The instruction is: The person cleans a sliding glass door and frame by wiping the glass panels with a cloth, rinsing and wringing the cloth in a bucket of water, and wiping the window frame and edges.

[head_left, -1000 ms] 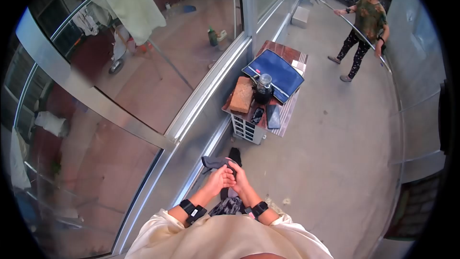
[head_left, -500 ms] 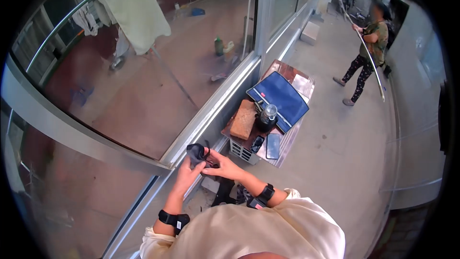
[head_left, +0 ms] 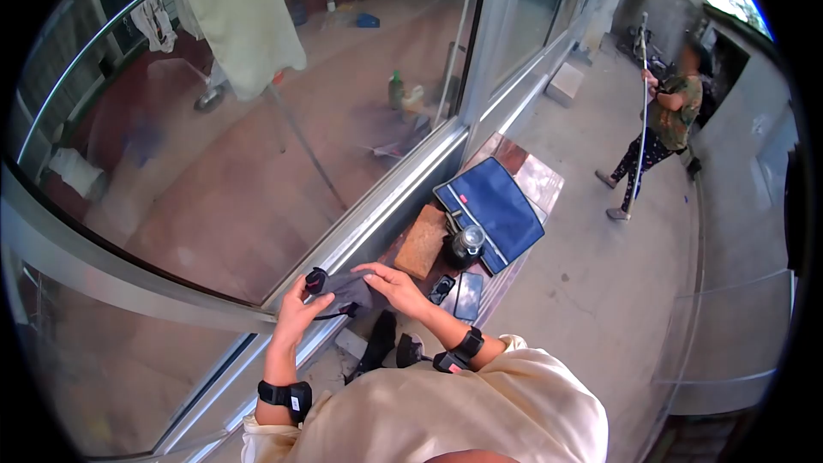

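Note:
Between my hands, beside the metal window frame, is a dark grey cloth item [head_left: 350,288] with black parts and a dangling black strap. My left hand [head_left: 298,309] is closed on its left end, at a black rolled part. My right hand [head_left: 393,286] pinches its upper right edge. Just beyond my right hand a small table holds an orange brick [head_left: 422,242], a dark jar with a clear lid [head_left: 465,244], a blue folder-like case [head_left: 495,213], a phone [head_left: 468,295] and a small black object [head_left: 441,290].
A person [head_left: 673,111] stands at the upper right, holding a long pole [head_left: 644,111]. Glass panes and a metal frame [head_left: 377,210] run along the left. A pale block [head_left: 565,84] lies by the wall. My feet are below my hands.
My hands have moved left and apart, and the grey cloth item is now spread between them. The view has shifted. The person's pole has swung to nearly upright.

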`<state>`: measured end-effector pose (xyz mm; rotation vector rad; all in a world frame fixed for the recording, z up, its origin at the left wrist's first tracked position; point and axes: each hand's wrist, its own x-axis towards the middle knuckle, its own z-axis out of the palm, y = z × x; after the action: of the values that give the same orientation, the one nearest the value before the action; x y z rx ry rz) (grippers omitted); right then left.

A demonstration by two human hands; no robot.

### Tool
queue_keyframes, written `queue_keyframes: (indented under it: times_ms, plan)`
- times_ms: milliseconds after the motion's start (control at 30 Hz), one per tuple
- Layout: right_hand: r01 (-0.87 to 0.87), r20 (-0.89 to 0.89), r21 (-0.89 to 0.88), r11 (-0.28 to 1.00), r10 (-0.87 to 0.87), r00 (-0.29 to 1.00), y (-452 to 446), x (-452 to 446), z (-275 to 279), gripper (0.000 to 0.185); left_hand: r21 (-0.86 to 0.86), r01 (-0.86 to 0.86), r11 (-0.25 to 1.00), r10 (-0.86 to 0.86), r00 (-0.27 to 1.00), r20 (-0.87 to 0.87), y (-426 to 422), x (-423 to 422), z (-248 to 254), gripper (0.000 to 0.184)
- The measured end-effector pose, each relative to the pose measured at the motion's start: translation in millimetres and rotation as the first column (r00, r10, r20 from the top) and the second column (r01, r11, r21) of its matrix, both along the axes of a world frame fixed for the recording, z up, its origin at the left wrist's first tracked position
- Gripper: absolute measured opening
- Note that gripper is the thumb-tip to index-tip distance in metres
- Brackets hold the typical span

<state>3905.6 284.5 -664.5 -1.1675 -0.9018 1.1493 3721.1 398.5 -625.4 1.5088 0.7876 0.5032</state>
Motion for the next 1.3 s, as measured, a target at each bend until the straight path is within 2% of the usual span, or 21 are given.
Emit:
queue_keyframes:
  times_ms: [67,100,167,233,300,367,433,500,533,567,633,700,767,800,867,1000,1067,1167,1233,1267,1300]
  plan:
    - [-0.001,0.126,-0.025,1.000,0.004,0.992,3.0,-6.8,-1.1,0.030,-0.064,-0.030,0.997,0.032,0.999,0.024,1.6,-4.9,12.3,0.032]
    - [-0.018,0.246,0.126,0.992,-0.013,0.969,5.3,-8.1,2.1,0.031,-0.135,-0.067,0.989,0.073,0.997,0.035,1.2,-7.9,18.1,0.032]
    - [-0.219,-0.204,-0.242,0.945,0.171,0.964,-0.5,-4.9,11.0,0.038,-0.109,-0.044,0.993,0.059,0.988,0.146,4.9,-5.9,25.5,0.028]
    - [-0.347,-0.630,0.017,0.938,0.280,0.725,1.5,-16.1,11.6,0.046,0.022,-0.003,1.000,-0.004,0.958,0.287,10.1,-13.9,21.0,0.024]
    - [-0.363,-0.604,-0.022,0.931,0.277,0.747,1.1,-35.3,4.2,0.051,0.052,-0.012,0.999,-0.002,0.966,0.259,14.6,-21.0,18.7,0.022]
    - [-0.322,-0.457,-0.072,0.944,0.255,0.852,-0.9,-56.9,14.3,0.052,0.483,-0.051,0.874,0.000,0.995,0.105,13.6,-19.6,27.9,0.026]
    - [-0.277,-0.505,0.001,0.961,0.240,0.829,-0.6,-68.0,13.5,0.047,0.554,-0.056,0.831,0.029,0.998,0.058,7.9,-21.9,37.7,0.029]
    - [-0.108,-0.352,-0.097,0.989,0.067,0.934,1.4,-74.2,19.1,0.036,0.517,-0.082,0.852,0.025,0.993,0.116,7.0,-24.7,41.0,0.030]
    - [0.020,-0.095,-0.084,0.996,-0.028,0.995,0.5,-75.7,24.0,0.031,0.416,-0.054,0.908,-0.028,0.982,0.187,13.0,-25.4,30.2,0.039]
    - [0.153,0.132,0.095,0.984,-0.164,0.977,1.7,-78.0,24.1,0.031,0.412,-0.053,0.910,-0.026,0.983,0.183,12.3,-27.6,28.5,0.039]
    - [0.257,0.475,0.296,0.920,-0.375,0.796,2.5,-71.5,25.1,0.031,-0.088,-0.081,0.993,0.106,0.938,0.329,10.2,-26.0,35.1,0.056]
    - [0.244,0.302,0.029,0.969,-0.241,0.922,0.1,-63.6,32.7,0.029,-0.128,-0.039,0.991,0.080,0.940,0.332,18.3,-28.5,14.5,0.069]
    - [0.202,0.317,-0.018,0.979,-0.186,0.930,7.7,-52.2,35.5,0.031,-0.271,0.125,0.954,-0.035,0.949,0.313,23.4,-28.5,-2.8,0.076]
    - [0.177,0.051,0.038,0.984,-0.178,0.983,14.5,-51.2,35.4,0.032,-0.269,0.210,0.940,-0.134,0.952,0.276,30.4,-30.6,-19.3,0.081]
    - [0.148,-0.369,0.056,0.987,-0.117,0.922,27.1,-44.6,39.3,0.035,-0.327,0.265,0.907,-0.142,0.924,0.356,25.8,-17.7,-25.5,0.082]
    - [0.125,-0.595,-0.033,0.992,-0.120,0.795,46.3,-15.3,39.2,0.035,-0.414,0.272,0.868,-0.079,0.901,0.426,17.9,5.5,-38.6,0.079]
    - [0.102,-0.543,-0.007,0.995,-0.089,0.835,47.9,8.4,29.3,0.037,-0.390,0.133,0.911,0.077,0.875,0.478,13.2,33.9,-26.3,0.069]
    - [0.042,-0.494,0.006,0.999,-0.034,0.869,42.0,45.7,14.1,0.042,-0.286,0.037,0.958,0.095,0.897,0.432,22.4,63.2,-7.3,0.066]
    - [-0.027,-0.306,-0.226,0.974,-0.044,0.951,38.4,77.7,-16.5,0.053,-0.235,0.031,0.971,0.068,0.913,0.402,26.1,80.0,0.0,0.063]
    - [-0.027,-0.309,-0.228,0.973,-0.046,0.950,34.1,85.0,-28.5,0.053,-0.084,0.075,0.994,-0.048,0.956,0.288,28.3,87.8,1.4,0.062]
    - [0.164,-0.108,-0.157,0.974,-0.182,0.977,28.8,86.4,-30.5,0.064,0.061,0.137,0.989,-0.145,0.977,0.154,30.5,96.5,6.0,0.061]
